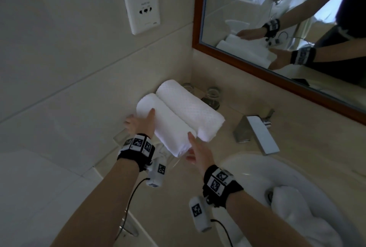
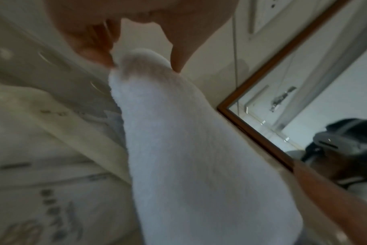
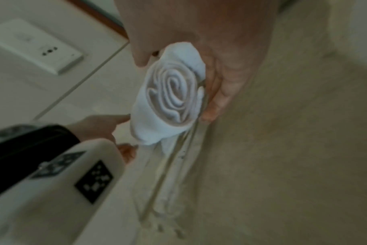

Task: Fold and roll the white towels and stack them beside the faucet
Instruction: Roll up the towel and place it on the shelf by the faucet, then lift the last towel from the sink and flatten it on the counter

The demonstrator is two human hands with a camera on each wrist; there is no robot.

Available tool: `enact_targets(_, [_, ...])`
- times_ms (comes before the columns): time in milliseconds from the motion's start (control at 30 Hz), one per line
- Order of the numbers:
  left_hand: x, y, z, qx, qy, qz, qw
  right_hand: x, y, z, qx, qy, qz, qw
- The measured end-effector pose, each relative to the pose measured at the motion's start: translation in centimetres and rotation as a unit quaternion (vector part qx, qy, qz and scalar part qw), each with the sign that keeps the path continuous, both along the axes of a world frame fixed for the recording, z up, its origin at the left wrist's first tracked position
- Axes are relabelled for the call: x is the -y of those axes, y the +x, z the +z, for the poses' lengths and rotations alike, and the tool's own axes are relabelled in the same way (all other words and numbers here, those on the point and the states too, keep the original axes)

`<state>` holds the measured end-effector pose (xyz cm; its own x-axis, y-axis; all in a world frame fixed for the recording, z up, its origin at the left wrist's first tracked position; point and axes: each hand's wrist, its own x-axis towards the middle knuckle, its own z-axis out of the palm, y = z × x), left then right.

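Observation:
Two rolled white towels lie side by side left of the faucet (image 1: 255, 132). The far roll (image 1: 190, 108) sits nearer the wall corner. I hold the near roll (image 1: 168, 128) at both ends. My left hand (image 1: 138, 118) grips its far end, thumb on top and fingers behind. My right hand (image 1: 191, 146) grips the near end, thumb above and fingers beneath. The right wrist view shows the roll's spiral end (image 3: 174, 96) between thumb and fingers (image 3: 218, 99). In the left wrist view the roll (image 2: 189, 149) runs away from my left hand (image 2: 140, 59).
A crumpled white towel (image 1: 297, 213) lies in the sink basin (image 1: 247, 169) at lower right. Upturned glasses (image 1: 213, 92) stand behind the rolls. A clear tray (image 1: 120, 137) sits under my left wrist. A framed mirror (image 1: 257, 64) and a wall socket plate (image 1: 140, 1) are above.

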<state>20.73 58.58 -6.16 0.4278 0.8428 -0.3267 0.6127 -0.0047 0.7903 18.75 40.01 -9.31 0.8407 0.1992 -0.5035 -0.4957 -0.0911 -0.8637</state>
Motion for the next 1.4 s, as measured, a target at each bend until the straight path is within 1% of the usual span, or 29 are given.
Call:
enact_targets(67, [1.5,-1.1,0.1,0.064,0.089,-0.004,0.994,1.6,-1.0,-0.1,-0.049,-0.047,0.003,0.998])
enact_targets(133, [3.3,-2.1,-0.1,0.126,0.16,-0.026,0.979,3.7,-2.0,-0.6,-0.092,-0.056,-0.01,0.994])
enact_targets(200, [5.5,-3.0,-0.1,0.174,0.199,-0.05,0.963,6.5,-3.0,-1.0,-0.098,-0.057,-0.037,0.993])
enact_targets(300, [9.5,-4.7,0.3,0.226,0.221,-0.092,0.944,12.5,-4.2,-2.2,-0.068,-0.102,-0.064,0.99])
enact_targets(333, [11.1,-5.5,0.5,0.241,0.217,-0.115,0.939,14.8,-4.7,-2.7,-0.056,-0.143,-0.068,0.986])
enact_targets(367, [12.9,-6.2,0.8,0.253,0.207,-0.139,0.935,17.4,-5.1,-3.3,-0.043,-0.21,-0.064,0.975])
enact_targets(400, [14.8,-6.9,1.0,0.259,0.19,-0.166,0.932,19.9,-5.6,-3.8,-0.034,-0.286,-0.054,0.956])
enact_targets(467, [18.9,-8.2,0.8,0.249,0.15,-0.233,0.928,25.0,-6.8,-4.9,-0.047,-0.424,-0.024,0.904])
enact_targets(533, [23.0,-9.3,-0.1,0.208,0.131,-0.337,0.909,29.4,-8.1,-6.6,-0.081,-0.5,-0.005,0.862])
enact_targets(567, [24.7,-9.8,-1.0,0.172,0.128,-0.4,0.891,30.9,-8.7,-7.5,-0.088,-0.517,0.005,0.851])
enact_targets(600, [26.4,-10.1,-1.9,0.114,0.123,-0.466,0.869,32.1,-9.3,-8.0,-0.08,-0.528,0.021,0.845])
enact_targets(633, [28.0,-10.5,-2.7,0.039,0.11,-0.528,0.841,33.1,-10.0,-8.7,-0.077,-0.532,0.047,0.842])
enact_targets(700, [30.8,-11.5,-4.5,-0.111,0.074,-0.632,0.763,34.0,-10.8,-9.6,-0.072,-0.528,0.115,0.838])
enact_targets(733, [32.1,-12.0,-5.2,-0.167,0.055,-0.663,0.728,34.1,-11.1,-9.4,-0.075,-0.519,0.143,0.839])
enact_targets(800, [34.4,-13.2,-6.1,-0.224,0.031,-0.691,0.687,34.4,-11.3,-8.9,-0.108,-0.499,0.173,0.842])
enact_targets(833, [35.5,-13.9,-6.5,-0.234,0.032,-0.701,0.673,34.7,-11.5,-8.7,-0.129,-0.495,0.187,0.839])
enact_targets(867, [36.6,-14.6,-6.8,-0.248,0.04,-0.716,0.652,35.2,-11.6,-9.1,-0.133,-0.483,0.197,0.843])
enact_targets(933, [38.5,-16.0,-6.8,-0.271,0.06,-0.747,0.604,36.4,-12.6,-10.0,-0.125,-0.484,0.235,0.833])
enact_targets(967, [39.4,-16.5,-7.4,-0.283,0.065,-0.753,0.59,36.7,-13.3,-9.5,-0.117,-0.491,0.253,0.825])
enact_targets(1000, [40.0,-16.9,-7.8,-0.289,0.064,-0.752,0.589,37.0,-13.8,-8.8,-0.097,-0.491,0.26,0.826])
enact_targets(1034, [40.5,-17.3,-8.7,-0.29,0.065,-0.751,0.59,37.1,-14.2,-7.5,-0.092,-0.471,0.251,0.84])
enact_targets(1067, [40.8,-17.2,-10.7,-0.295,0.07,-0.753,0.584,37.2,-14.2,-6.4,-0.093,-0.433,0.232,0.866])
enact_targets(1134, [41.6,-17.4,-11.2,-0.273,0.094,-0.748,0.597,37.7,-14.1,-4.1,-0.094,-0.344,0.199,0.913])
enact_targets(1167, [41.9,-17.5,-10.0,-0.232,0.103,-0.75,0.611,38.1,-14.4,-2.8,-0.091,-0.306,0.186,0.929])
enact_targets(1200, [42.5,-17.8,-7.8,-0.188,0.088,-0.749,0.629,38.8,-14.5,-2.3,-0.081,-0.275,0.161,0.944])
enact_targets(1267, [43.6,-18.2,-4.6,-0.108,0.03,-0.725,0.68,40.7,-15.2,-1.1,-0.082,-0.223,0.075,0.968])
enact_targets(1300, [44.1,-18.1,-3.9,-0.08,-0.007,-0.704,0.706,41.7,-15.6,-0.4,-0.079,-0.195,0.017,0.977])
enact_targets(1367, [45.6,-18.0,-1.4,-0.03,-0.07,-0.667,0.741,44.0,-16.5,1.1,-0.063,-0.128,-0.097,0.985])
enact_targets(1400, [46.2,-17.7,-0.6,-0.021,-0.107,-0.638,0.762,44.8,-16.6,1.6,-0.048,-0.099,-0.131,0.985])
